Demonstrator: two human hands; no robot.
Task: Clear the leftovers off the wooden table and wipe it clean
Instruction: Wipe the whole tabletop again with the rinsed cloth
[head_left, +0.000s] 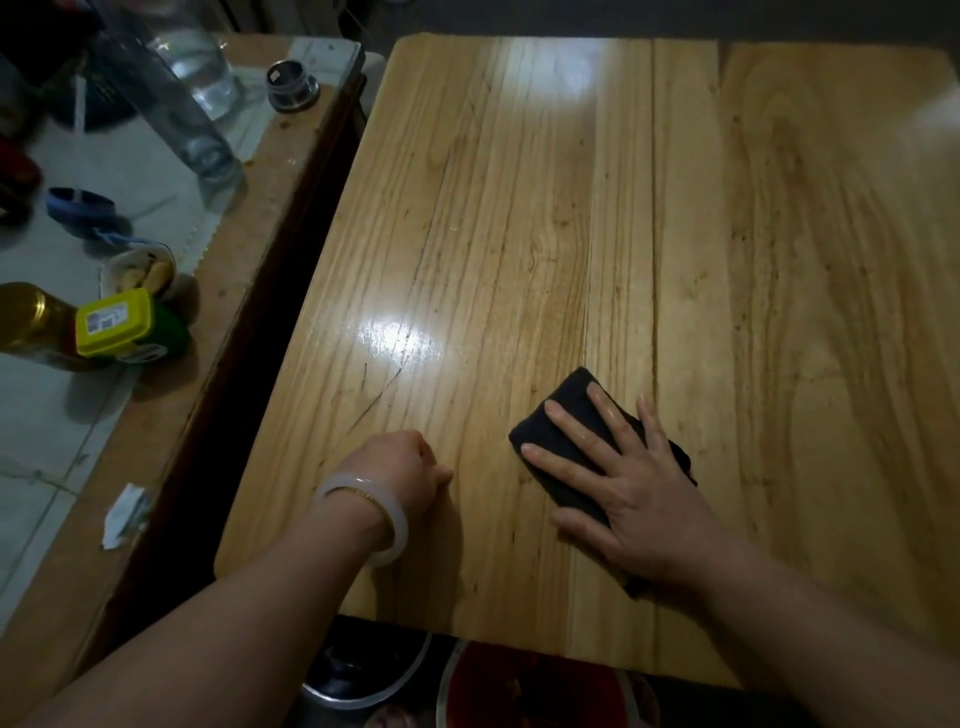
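Cloth (571, 395) dark, folded, long axis diagonal far-left to near-right on desk (519, 208) | right hand (628, 499) fingers straight, pressing it flat | left hand (400, 473) fingers clenched, resting on desk

Dim indoor shot, light from above; two white glare patches on wooden table (519, 234), mid-left and far edge. Corners fall dark, wide-angle bends edges, glass bottle (176, 119) at left smeared, soft

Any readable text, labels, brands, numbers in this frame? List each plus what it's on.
None legible.
White sticker on the yellow cap: print too blurred to read.
Label on the green bottle: too blurred to read.
Wooden table, black cloth: no text.
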